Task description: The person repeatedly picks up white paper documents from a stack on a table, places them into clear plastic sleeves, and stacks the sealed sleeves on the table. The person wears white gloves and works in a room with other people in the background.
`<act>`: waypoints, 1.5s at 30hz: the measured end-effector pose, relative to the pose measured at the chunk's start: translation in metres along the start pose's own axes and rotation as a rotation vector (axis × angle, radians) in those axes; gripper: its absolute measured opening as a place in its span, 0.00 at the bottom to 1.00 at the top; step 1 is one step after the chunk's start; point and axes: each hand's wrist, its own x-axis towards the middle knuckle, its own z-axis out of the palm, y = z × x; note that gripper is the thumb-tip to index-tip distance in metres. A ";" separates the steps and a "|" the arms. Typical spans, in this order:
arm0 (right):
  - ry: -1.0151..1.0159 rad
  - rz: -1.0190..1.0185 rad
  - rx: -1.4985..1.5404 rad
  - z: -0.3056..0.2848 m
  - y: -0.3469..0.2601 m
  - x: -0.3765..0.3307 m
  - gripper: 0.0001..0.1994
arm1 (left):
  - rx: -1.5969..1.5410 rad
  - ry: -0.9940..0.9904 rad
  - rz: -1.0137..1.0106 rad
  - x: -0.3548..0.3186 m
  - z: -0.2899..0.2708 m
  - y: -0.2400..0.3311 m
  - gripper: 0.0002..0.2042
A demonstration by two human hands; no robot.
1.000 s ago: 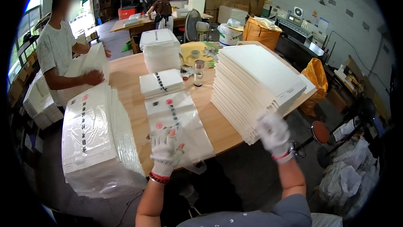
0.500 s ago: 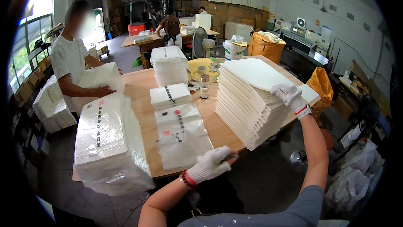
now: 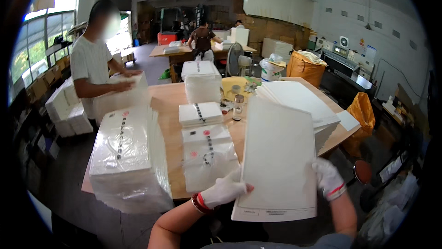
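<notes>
We are holding a white paper sheaf (image 3: 278, 157) up between both hands, its face turned toward us and its lower end hanging at the near edge of the table (image 3: 172, 122). Our gloved left hand (image 3: 224, 191) is gripping the lower left edge, nearly closed, with the thumb pressing on the front face; its other fingers are mostly out of sight. Our gloved right hand (image 3: 328, 176) is curling, about half closed, around the right edge, and we are unable to tell how its hidden fingertips are lying.

Behind the sheaf, a stack of white paper (image 3: 294, 96) is standing on the table, partly covered from view. Left of the sheaf, printed clear plastic bags (image 3: 207, 139) are lying flat, with a low bundle (image 3: 200, 113) resting just beyond them and a taller pile (image 3: 202, 90) standing farther back. A glass bottle (image 3: 238, 107) is standing near the bundle. At our far left, a plastic-wrapped stack (image 3: 120, 145) is standing, and beyond it a co-worker (image 3: 90, 64) is handling more white paper (image 3: 122, 96).
</notes>
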 end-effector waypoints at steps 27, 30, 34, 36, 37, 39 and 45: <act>-0.410 0.103 -1.610 0.080 0.199 0.057 0.21 | 0.801 0.237 0.406 0.068 -0.054 -0.119 0.14; -0.385 -0.361 -1.405 0.029 0.272 0.088 0.19 | 1.064 0.118 0.183 0.070 -0.009 -0.158 0.19; 0.156 -0.021 -1.284 0.075 0.263 0.101 0.28 | 1.126 0.294 -0.003 0.042 -0.063 -0.175 0.20; 0.257 -0.284 -1.354 0.087 0.291 0.135 0.26 | 1.379 0.225 0.016 0.032 -0.075 -0.217 0.22; 0.305 -0.406 -1.390 0.094 0.301 0.145 0.25 | 1.491 0.178 0.023 0.025 -0.085 -0.239 0.23; 0.169 -0.104 -1.548 0.094 0.294 0.166 0.25 | 1.795 0.497 0.461 0.011 -0.130 -0.261 0.26; -0.002 0.226 -1.559 0.085 0.283 0.152 0.29 | 0.515 1.115 -0.064 -0.015 -0.163 -0.257 0.07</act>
